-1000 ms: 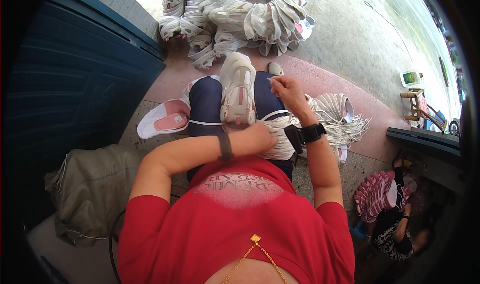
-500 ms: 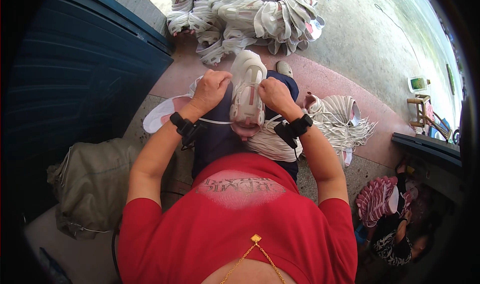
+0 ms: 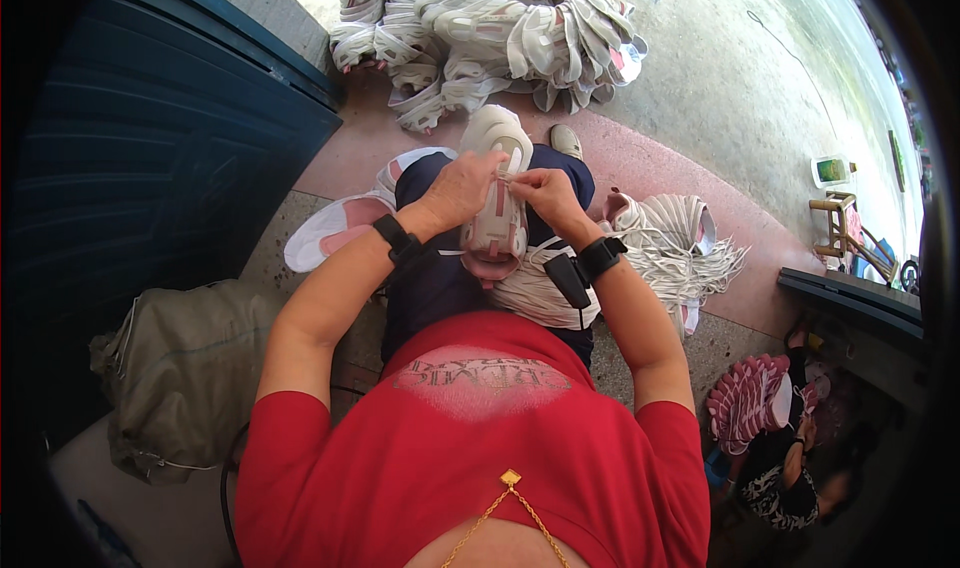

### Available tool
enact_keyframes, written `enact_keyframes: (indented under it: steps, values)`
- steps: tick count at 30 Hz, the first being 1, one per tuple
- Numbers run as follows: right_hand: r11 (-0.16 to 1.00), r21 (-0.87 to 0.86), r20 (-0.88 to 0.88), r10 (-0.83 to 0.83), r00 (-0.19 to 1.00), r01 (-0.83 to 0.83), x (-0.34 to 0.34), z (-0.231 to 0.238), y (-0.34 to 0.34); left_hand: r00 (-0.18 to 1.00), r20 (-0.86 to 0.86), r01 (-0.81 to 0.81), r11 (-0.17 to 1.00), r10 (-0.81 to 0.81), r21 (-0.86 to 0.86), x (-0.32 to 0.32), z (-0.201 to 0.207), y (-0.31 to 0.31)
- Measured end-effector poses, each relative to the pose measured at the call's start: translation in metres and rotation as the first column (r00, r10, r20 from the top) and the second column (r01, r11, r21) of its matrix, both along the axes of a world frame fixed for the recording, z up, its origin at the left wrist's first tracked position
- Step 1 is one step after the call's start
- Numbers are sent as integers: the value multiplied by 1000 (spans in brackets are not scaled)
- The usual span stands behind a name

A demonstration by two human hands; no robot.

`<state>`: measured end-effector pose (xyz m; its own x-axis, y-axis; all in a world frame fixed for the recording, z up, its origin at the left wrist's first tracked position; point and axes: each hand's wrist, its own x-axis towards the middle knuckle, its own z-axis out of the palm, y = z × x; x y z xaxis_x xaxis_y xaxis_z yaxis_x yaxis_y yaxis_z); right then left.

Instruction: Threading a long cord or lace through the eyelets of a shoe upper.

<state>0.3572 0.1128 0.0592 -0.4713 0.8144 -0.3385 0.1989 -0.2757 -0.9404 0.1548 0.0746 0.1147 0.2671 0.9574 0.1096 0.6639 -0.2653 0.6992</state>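
A white and pink shoe upper lies lengthwise over my lap, its pink-lined opening toward me. My left hand reaches across the front part of it, fingers closed at the lacing area. From the other side my right hand pinches at the same spot, thumb and fingertips together. The fingertips of both hands nearly meet over a white shoelace, mostly hidden by the fingers. A bundle of white laces rests beside the upper at my right thigh.
Stacked shoe uppers are heaped on the floor ahead. More uppers with laces lie at right, white and pink pieces at left. A grey-green sack stands by a dark blue door. Another person sits at lower right.
My left hand has moved right, onto the upper. The right hand has shifted slightly and its fingertips now point toward the left hand. The hands have come together from the upper's two sides.
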Motion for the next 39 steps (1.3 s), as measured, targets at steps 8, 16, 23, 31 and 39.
enact_keyframes:
  steps: [8, 16, 23, 31, 39]
  values:
    - [992, 12, -12, -127, 992, 127, -22, 11, -2, 993, -98, 65, 996, -71, -60, -3, 8, 1]
    - [966, 259, 139, -26, 990, -12, -2, 17, 0, 945, -209, 238, 967, -253, -92, 4, 3, 25]
    - [992, 35, 265, 109, 958, -123, 129, 98, 17, 710, -704, 77, 995, -5, 70, -126, 83, -4]
    - [963, -38, 54, -265, 963, 267, 349, 183, -14, 284, -656, -463, 699, 699, 545, -451, 217, -159]
    - [752, -154, -633, -573, 520, 641, 546, 264, -42, 47, 412, -997, 19, 910, 72, -557, 256, -258]
